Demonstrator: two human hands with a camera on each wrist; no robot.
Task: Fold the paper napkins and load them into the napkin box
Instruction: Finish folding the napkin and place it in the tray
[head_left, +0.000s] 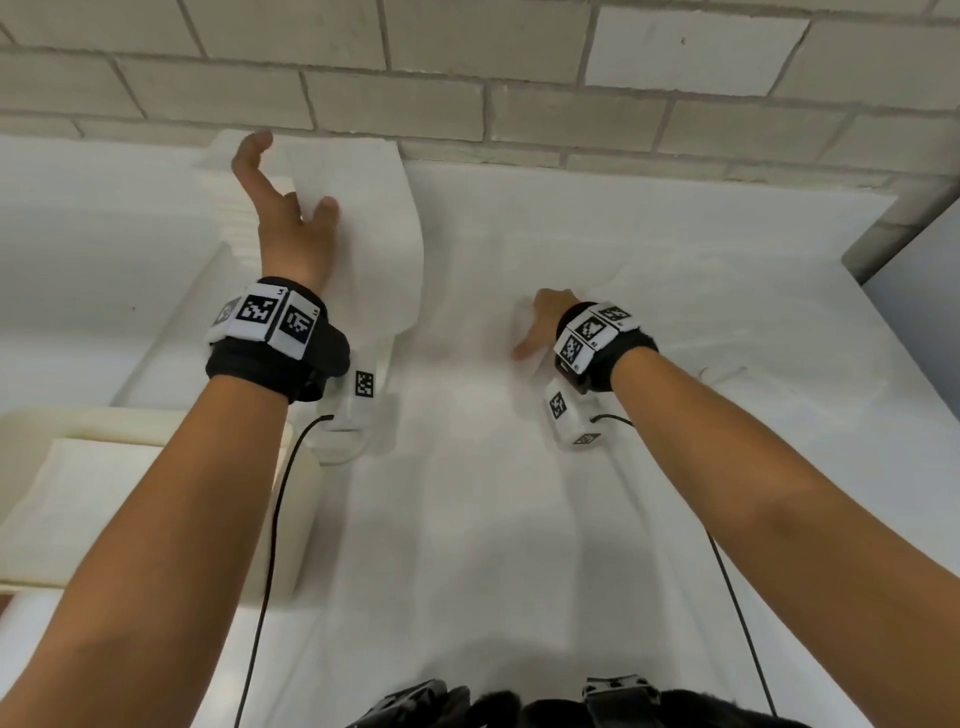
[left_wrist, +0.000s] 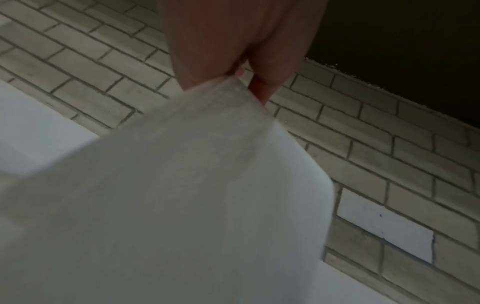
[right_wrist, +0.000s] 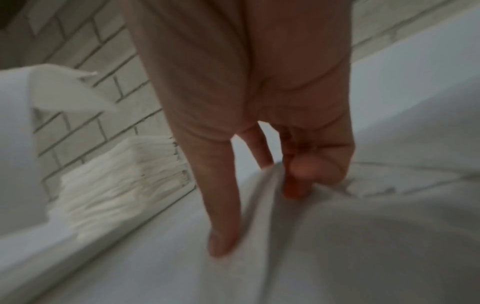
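Fingers (left_wrist: 187, 67) of your left hand (head_left: 291, 228) pinch a napkin (head_left: 374, 228) lifted far-left; your right hand (right_wrist: 259, 123) pins another napkin (head_left: 675, 301) on the table (head_left: 467, 519) — jerk either and thin paper likely tears.

Both bare forearms wear black wristbands (head_left: 275, 358) ringed with black-and-white square marker tags, thin black cables (head_left: 265, 561) trailing back.

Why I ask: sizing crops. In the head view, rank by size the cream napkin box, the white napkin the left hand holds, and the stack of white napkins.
1. Cream napkin box, though nearest the camera.
2. Hanging white napkin.
3. White napkin stack, partly hidden by the left hand.
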